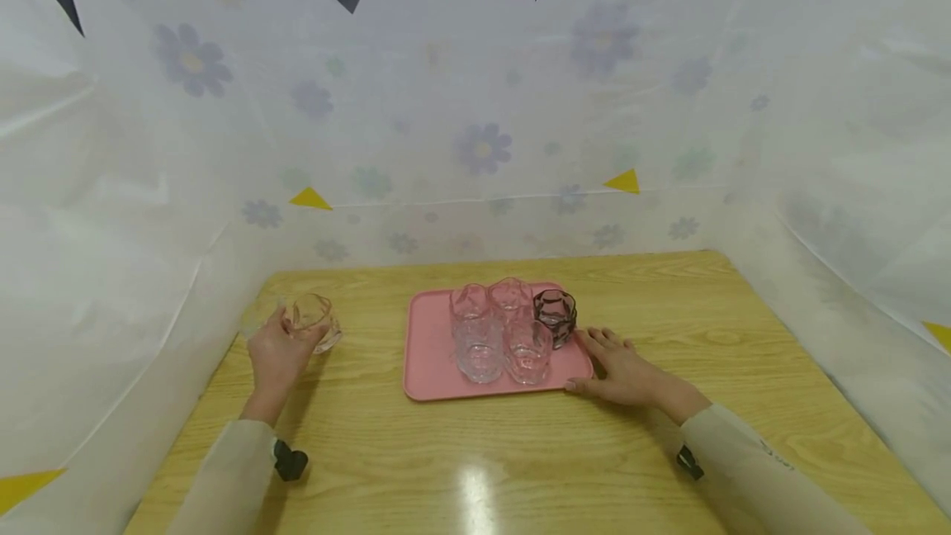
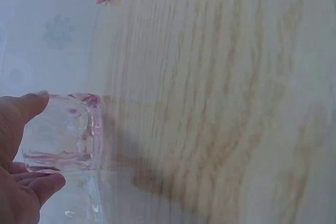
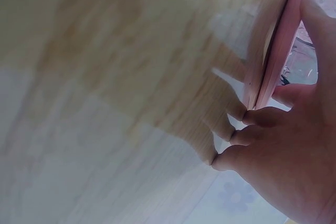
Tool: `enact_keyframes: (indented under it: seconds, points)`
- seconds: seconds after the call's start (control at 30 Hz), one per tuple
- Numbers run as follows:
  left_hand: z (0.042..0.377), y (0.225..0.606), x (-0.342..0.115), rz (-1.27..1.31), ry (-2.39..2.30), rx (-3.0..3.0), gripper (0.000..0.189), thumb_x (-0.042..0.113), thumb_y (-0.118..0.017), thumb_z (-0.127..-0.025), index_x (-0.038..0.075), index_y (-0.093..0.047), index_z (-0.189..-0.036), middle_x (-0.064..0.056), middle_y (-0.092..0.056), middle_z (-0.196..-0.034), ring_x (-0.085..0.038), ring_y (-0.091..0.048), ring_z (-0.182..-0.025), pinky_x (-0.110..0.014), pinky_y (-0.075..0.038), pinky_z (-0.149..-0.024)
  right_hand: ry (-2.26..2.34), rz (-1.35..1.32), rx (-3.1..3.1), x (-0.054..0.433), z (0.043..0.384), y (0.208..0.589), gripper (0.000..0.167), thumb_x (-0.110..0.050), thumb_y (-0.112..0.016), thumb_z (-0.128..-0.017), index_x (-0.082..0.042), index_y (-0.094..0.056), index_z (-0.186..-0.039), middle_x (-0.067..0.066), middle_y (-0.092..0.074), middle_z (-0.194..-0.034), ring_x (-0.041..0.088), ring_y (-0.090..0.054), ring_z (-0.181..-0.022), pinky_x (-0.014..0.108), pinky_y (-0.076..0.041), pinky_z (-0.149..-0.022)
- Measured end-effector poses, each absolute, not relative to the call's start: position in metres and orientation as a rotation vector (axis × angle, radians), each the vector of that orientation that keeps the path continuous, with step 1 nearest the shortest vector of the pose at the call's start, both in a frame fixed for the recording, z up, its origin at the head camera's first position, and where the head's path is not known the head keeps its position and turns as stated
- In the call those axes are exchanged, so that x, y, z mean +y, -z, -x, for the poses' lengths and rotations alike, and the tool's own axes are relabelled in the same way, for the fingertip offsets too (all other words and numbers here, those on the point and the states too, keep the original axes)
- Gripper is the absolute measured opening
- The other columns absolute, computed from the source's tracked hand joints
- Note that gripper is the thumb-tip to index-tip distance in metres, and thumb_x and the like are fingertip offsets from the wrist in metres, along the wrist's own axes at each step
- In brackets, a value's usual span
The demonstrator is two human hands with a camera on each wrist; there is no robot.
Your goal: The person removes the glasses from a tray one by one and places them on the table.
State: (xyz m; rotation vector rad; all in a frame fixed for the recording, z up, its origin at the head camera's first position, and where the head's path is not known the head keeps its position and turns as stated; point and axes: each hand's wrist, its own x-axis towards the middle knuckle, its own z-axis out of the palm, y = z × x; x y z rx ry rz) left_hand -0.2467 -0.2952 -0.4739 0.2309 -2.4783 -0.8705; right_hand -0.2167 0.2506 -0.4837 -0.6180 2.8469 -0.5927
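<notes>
At the far left of the table, my left hand point(image 1: 278, 353) grips a pink-tinted glass point(image 1: 315, 324), thumb on one side and fingers on the other. The left wrist view shows the thumb and fingertips at either side of this glass point(image 2: 63, 129). Close beside it stands a clear glass point(image 1: 258, 314), partly hidden behind the hand. My right hand point(image 1: 620, 370) rests with spread fingers at the right edge of a pink tray point(image 1: 431, 353), the thumb by its near corner. In the right wrist view, several fingertips of that hand point(image 3: 294, 150) touch the table just outside the tray rim point(image 3: 281, 51).
The tray carries several clear and pinkish glasses point(image 1: 479, 353) standing close together, plus a dark glass point(image 1: 555, 319) at its right side. The wooden table point(image 1: 416, 461) is bounded at the back and sides by a white flowered sheet point(image 1: 416, 106).
</notes>
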Motion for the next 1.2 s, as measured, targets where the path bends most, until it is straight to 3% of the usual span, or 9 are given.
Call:
enact_keyframes:
  seconds: [0.2, 0.27, 0.37, 0.5, 0.73, 0.87, 1.0, 1.1, 1.2]
  points:
    - [0.246, 0.471, -0.294, -0.116, 0.784, -2.455, 0.091, 0.029, -0.090, -0.084, -0.018, -0.046, -0.148, -0.019, -0.062, -0.057, -0.035, -0.057, -0.052, -0.055, -0.051, -0.055, 0.602, 0.618, 2.845, 0.250, 0.216, 0.483, 0.100, -0.063, -0.065, -0.097, -0.001, -0.027, -0.166, 0.032, -0.029, -0.168, 0.058, -0.019, -0.156, 0.082, -0.016, -0.120]
    - [0.245, 0.467, -0.293, -0.077, 0.727, -2.453, 0.088, 0.026, -0.090, -0.084, -0.020, -0.047, -0.146, -0.023, -0.063, -0.057, -0.038, -0.059, -0.052, -0.063, -0.054, -0.060, 0.599, 0.618, 2.846, 0.250, 0.216, 0.483, 0.100, -0.063, -0.065, -0.097, -0.001, -0.027, -0.165, 0.032, -0.029, -0.168, 0.058, -0.019, -0.156, 0.082, -0.016, -0.120]
    - [0.242, 0.461, -0.292, -0.038, 0.671, -2.458, 0.084, 0.019, -0.089, -0.084, -0.022, -0.046, -0.144, -0.032, -0.065, -0.071, -0.044, -0.058, -0.056, -0.068, -0.052, -0.065, 0.593, 0.620, 2.849, 0.250, 0.216, 0.483, 0.100, -0.063, -0.065, -0.097, 0.000, -0.028, -0.165, 0.032, -0.029, -0.168, 0.058, -0.019, -0.156, 0.082, -0.017, -0.120]
    - [0.239, 0.454, -0.289, 0.036, 0.611, -2.426, 0.078, 0.010, -0.088, -0.083, -0.022, -0.048, -0.141, -0.042, -0.067, -0.095, -0.054, -0.065, -0.075, -0.070, -0.055, -0.072, 0.592, 0.627, 2.851, 0.250, 0.217, 0.484, 0.100, -0.063, -0.065, -0.097, 0.000, -0.028, -0.165, 0.033, -0.029, -0.167, 0.059, -0.019, -0.155, 0.082, -0.017, -0.119]
    - [0.237, 0.443, -0.271, 0.153, 0.755, -2.487, 0.068, 0.014, -0.080, -0.091, -0.016, -0.051, -0.145, -0.041, -0.066, -0.120, -0.058, -0.063, -0.110, -0.070, -0.054, -0.091, 0.574, 0.625, 2.863, 0.251, 0.219, 0.489, 0.100, -0.065, -0.064, -0.097, -0.002, -0.027, -0.166, 0.031, -0.029, -0.168, 0.057, -0.020, -0.156, 0.081, -0.017, -0.120]
    - [0.239, 0.442, -0.253, 0.205, 0.852, -2.552, 0.066, 0.019, -0.081, -0.092, -0.010, -0.054, -0.145, -0.035, -0.065, -0.132, -0.053, -0.063, -0.122, -0.076, -0.038, -0.112, 0.561, 0.634, 2.875, 0.252, 0.219, 0.490, 0.100, -0.065, -0.064, -0.097, -0.002, -0.028, -0.166, 0.031, -0.031, -0.167, 0.057, -0.022, -0.155, 0.082, -0.018, -0.119]
    - [0.238, 0.442, -0.232, 0.251, 0.957, -2.589, 0.066, 0.024, -0.080, -0.092, -0.005, -0.055, -0.146, -0.031, -0.066, -0.136, -0.048, -0.064, -0.127, -0.074, -0.040, -0.113, 0.569, 0.633, 2.868, 0.252, 0.218, 0.488, 0.099, -0.064, -0.064, -0.097, -0.002, -0.028, -0.166, 0.031, -0.031, -0.167, 0.057, -0.022, -0.156, 0.082, -0.018, -0.119]
    - [0.237, 0.442, -0.217, 0.290, 1.020, -2.603, 0.066, 0.026, -0.080, -0.093, -0.002, -0.055, -0.148, -0.029, -0.066, -0.138, -0.046, -0.063, -0.128, -0.066, -0.055, -0.099, 0.572, 0.630, 2.860, 0.251, 0.216, 0.484, 0.098, -0.063, -0.064, -0.098, -0.002, -0.028, -0.166, 0.032, -0.031, -0.167, 0.057, -0.022, -0.156, 0.082, -0.018, -0.119]
    - [0.237, 0.441, -0.203, 0.345, 1.039, -2.607, 0.065, 0.026, -0.081, -0.093, 0.000, -0.056, -0.147, -0.027, -0.067, -0.137, -0.045, -0.064, -0.127, -0.064, -0.056, -0.099, 0.576, 0.628, 2.855, 0.250, 0.215, 0.482, 0.098, -0.062, -0.065, -0.098, -0.002, -0.028, -0.166, 0.032, -0.031, -0.167, 0.057, -0.022, -0.155, 0.082, -0.018, -0.119]
